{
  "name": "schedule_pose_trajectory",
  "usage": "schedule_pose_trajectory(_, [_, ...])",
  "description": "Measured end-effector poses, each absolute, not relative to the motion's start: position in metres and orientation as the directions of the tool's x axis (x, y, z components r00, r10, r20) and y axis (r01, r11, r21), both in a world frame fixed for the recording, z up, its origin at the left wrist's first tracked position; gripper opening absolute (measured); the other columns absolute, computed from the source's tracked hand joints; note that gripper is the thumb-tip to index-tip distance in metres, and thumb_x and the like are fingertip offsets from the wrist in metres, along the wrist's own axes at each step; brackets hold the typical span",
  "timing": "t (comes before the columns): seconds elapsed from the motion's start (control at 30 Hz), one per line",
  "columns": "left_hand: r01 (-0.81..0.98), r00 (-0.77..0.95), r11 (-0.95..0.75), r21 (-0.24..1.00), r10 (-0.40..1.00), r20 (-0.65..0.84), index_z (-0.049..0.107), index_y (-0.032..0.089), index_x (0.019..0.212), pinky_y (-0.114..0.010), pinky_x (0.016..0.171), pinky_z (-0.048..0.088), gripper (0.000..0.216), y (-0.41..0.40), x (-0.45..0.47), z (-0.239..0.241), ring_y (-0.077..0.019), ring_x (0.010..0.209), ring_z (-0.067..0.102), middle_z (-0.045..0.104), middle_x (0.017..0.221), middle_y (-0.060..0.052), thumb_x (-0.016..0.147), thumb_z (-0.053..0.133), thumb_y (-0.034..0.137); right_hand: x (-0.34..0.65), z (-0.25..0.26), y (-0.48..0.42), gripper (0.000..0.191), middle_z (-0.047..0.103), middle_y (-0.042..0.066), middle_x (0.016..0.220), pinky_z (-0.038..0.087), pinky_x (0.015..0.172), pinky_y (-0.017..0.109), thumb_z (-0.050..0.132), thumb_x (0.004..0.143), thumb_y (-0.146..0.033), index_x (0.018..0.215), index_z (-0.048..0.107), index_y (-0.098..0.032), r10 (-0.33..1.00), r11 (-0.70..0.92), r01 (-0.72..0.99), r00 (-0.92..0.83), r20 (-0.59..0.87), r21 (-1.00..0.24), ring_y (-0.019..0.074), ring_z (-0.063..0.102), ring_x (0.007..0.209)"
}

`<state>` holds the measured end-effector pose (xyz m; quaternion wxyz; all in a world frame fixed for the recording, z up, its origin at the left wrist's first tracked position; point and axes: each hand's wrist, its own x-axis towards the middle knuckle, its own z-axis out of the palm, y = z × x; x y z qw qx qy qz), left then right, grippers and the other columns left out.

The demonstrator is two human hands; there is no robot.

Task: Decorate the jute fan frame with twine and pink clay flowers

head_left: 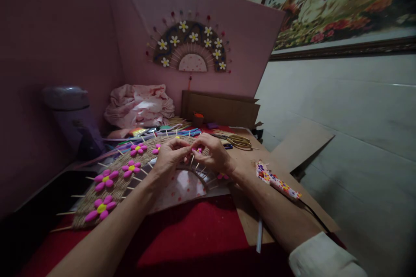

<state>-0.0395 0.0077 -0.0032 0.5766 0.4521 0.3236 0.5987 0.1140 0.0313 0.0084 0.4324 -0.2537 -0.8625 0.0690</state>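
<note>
My left hand (pixel 172 156) and my right hand (pixel 214 153) meet over the top of a fan-shaped craft piece (pixel 113 161). On both hands the thumb and fingers are pinched together, fingertips almost touching. A bit of pink shows at the right fingertips, but whether it is held or lies on the fan behind, I cannot tell. Brown twine covers the fan's band, and thin wooden sticks poke out along its edges. Pink flowers (pixel 105 180) with yellow centres sit on the left part of the band. A dotted half-circle (pixel 182 186) forms the fan's lower middle, below my hands.
A flower-patterned glue gun (pixel 276 181) with a cord lies by my right forearm, near a glue stick (pixel 259 236). Scissors (pixel 239 141) and pipe cleaners lie behind the fan. A bottle (pixel 69 114) stands left, bunched cloth (pixel 139 106) behind. A finished-looking fan (pixel 194 37) hangs on the pink panel.
</note>
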Motion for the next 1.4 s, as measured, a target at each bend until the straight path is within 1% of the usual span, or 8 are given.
schedule_pose_trajectory(0.17, [-0.479, -0.033, -0.127, 0.869, 0.991, 0.127, 0.064, 0.013, 0.072, -0.019, 0.047, 0.042, 0.025, 0.006, -0.042, 0.004, -0.0081, 0.049, 0.055, 0.062, 0.056, 0.002, 0.051, 0.078, 0.017, 0.12, 0.014, 0.033, 0.01, 0.058, -0.002, 0.065, 0.045, 0.057, 0.024, 0.06, 0.076, -0.027, 0.073, 0.058, -0.018, 0.744, 0.604, 0.058, -0.401, 0.535, -0.795, 0.0103, 0.053, 0.058])
schedule_pose_trajectory(0.33, [-0.514, 0.025, -0.154, 0.844, 0.981, 0.194, 0.067, 0.012, 0.081, -0.019, 0.049, 0.043, 0.027, 0.006, -0.046, 0.005, -0.0072, 0.052, 0.055, 0.063, 0.064, 0.0, 0.061, 0.077, 0.028, 0.125, 0.022, 0.035, 0.022, 0.062, -0.001, 0.066, 0.047, 0.058, 0.024, 0.07, 0.069, -0.038, 0.074, 0.064, -0.018, 0.821, 0.478, -0.052, -0.328, 0.467, -0.877, 0.0098, 0.055, 0.059])
schedule_pose_trajectory(0.5, [-0.518, 0.085, -0.125, 0.846, 0.977, 0.196, 0.065, 0.013, 0.081, -0.02, 0.048, 0.044, 0.032, 0.005, -0.044, 0.002, -0.0084, 0.051, 0.057, 0.067, 0.066, -0.002, 0.057, 0.081, 0.028, 0.116, 0.017, 0.032, 0.02, 0.066, 0.001, 0.076, 0.05, 0.069, 0.028, 0.073, 0.068, -0.034, 0.078, 0.066, -0.018, 0.79, 0.557, -0.026, -0.292, 0.54, -0.83, 0.0127, 0.061, 0.071])
schedule_pose_trajectory(0.6, [-0.507, 0.076, -0.129, 0.852, 0.978, 0.194, 0.064, 0.012, 0.074, -0.018, 0.044, 0.042, 0.029, 0.005, -0.042, 0.001, -0.0078, 0.049, 0.056, 0.064, 0.061, -0.001, 0.057, 0.081, 0.029, 0.111, 0.013, 0.029, 0.015, 0.063, 0.0, 0.074, 0.049, 0.065, 0.026, 0.071, 0.071, -0.028, 0.08, 0.063, -0.019, 0.749, 0.637, 0.019, -0.249, 0.614, -0.77, 0.0118, 0.059, 0.068])
schedule_pose_trajectory(0.73, [-0.506, 0.075, -0.091, 0.858, 0.986, 0.148, 0.063, 0.012, 0.071, -0.017, 0.041, 0.04, 0.033, 0.003, -0.04, 0.0, -0.0069, 0.043, 0.052, 0.06, 0.053, 0.002, 0.053, 0.083, 0.032, 0.107, 0.011, 0.023, 0.001, 0.061, 0.0, 0.072, 0.046, 0.062, 0.024, 0.063, 0.076, -0.017, 0.078, 0.063, -0.017, 0.648, 0.76, 0.155, -0.269, 0.713, -0.631, 0.0111, 0.056, 0.065])
schedule_pose_trajectory(0.9, [-0.524, 0.068, -0.081, 0.848, 0.988, 0.136, 0.061, 0.013, 0.073, -0.018, 0.041, 0.043, 0.036, 0.001, -0.042, 0.0, -0.008, 0.045, 0.055, 0.062, 0.059, 0.002, 0.051, 0.084, 0.031, 0.108, 0.013, 0.02, 0.011, 0.065, 0.004, 0.082, 0.046, 0.068, 0.026, 0.057, 0.083, -0.017, 0.089, 0.066, -0.018, 0.499, 0.866, 0.21, -0.38, 0.779, -0.453, 0.0131, 0.058, 0.074])
schedule_pose_trajectory(1.07, [-0.523, 0.072, -0.064, 0.85, 0.99, 0.119, 0.058, 0.013, 0.068, -0.018, 0.039, 0.041, 0.038, 0.005, -0.041, -0.004, -0.0076, 0.041, 0.052, 0.06, 0.053, 0.002, 0.051, 0.084, 0.034, 0.107, 0.011, 0.021, 0.009, 0.063, 0.003, 0.077, 0.045, 0.061, 0.025, 0.066, 0.078, -0.023, 0.084, 0.063, -0.016, 0.515, 0.856, 0.281, -0.388, 0.764, -0.434, 0.0118, 0.055, 0.065])
schedule_pose_trajectory(1.4, [-0.49, 0.074, -0.08, 0.868, 0.988, 0.133, 0.061, 0.011, 0.068, -0.019, 0.046, 0.045, 0.031, 0.003, -0.043, 0.002, -0.0091, 0.049, 0.056, 0.065, 0.059, -0.002, 0.052, 0.083, 0.026, 0.111, 0.012, 0.023, 0.007, 0.066, 0.005, 0.081, 0.047, 0.071, 0.029, 0.058, 0.081, -0.014, 0.084, 0.064, -0.016, 0.436, 0.897, 0.292, -0.451, 0.779, -0.332, 0.0147, 0.059, 0.075])
